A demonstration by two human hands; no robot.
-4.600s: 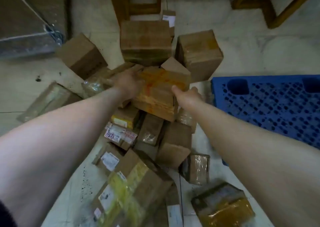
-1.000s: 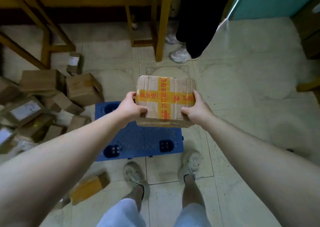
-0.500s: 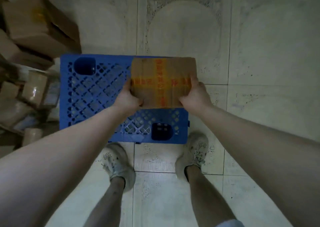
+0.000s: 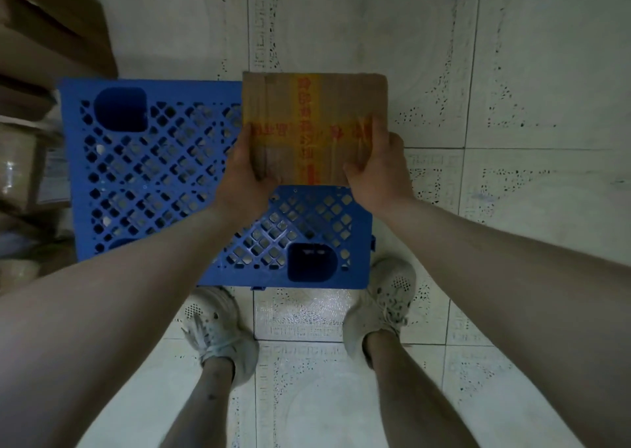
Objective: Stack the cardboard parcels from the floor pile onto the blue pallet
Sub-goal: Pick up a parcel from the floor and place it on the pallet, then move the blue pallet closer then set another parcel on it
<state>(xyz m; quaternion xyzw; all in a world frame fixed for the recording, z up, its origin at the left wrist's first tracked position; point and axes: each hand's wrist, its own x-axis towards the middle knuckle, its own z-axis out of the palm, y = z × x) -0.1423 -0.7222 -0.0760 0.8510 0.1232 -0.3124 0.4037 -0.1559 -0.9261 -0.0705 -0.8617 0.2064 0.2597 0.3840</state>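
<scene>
Floor tiles (image 4: 512,72) fill most of the view, where a second ago furniture legs and the far wall were in sight; the head has tipped straight down over the work. The blue pallet (image 4: 153,174) lies just ahead of the person's shoes (image 4: 218,331) and looms larger than it did half a second ago, so the person seems to have bent lower. The floor pile (image 4: 30,140) has slid to the left edge of the frame, touching or just beside the pallet's left side.

The cardboard parcel (image 4: 314,123), crossed with yellow tape, was held out at chest height a second ago and has come down over the pallet's far right corner. Its top face is level and roughly square to the pallet's edges. I cannot tell whether its base already touches the deck.

The left hand (image 4: 242,177) and right hand (image 4: 379,171) are apart, each clamped on a near corner of the parcel, thumbs on top.

By my reading the carry is over and the set-down is under way; the release is still to come, and then the rest of the pile.
</scene>
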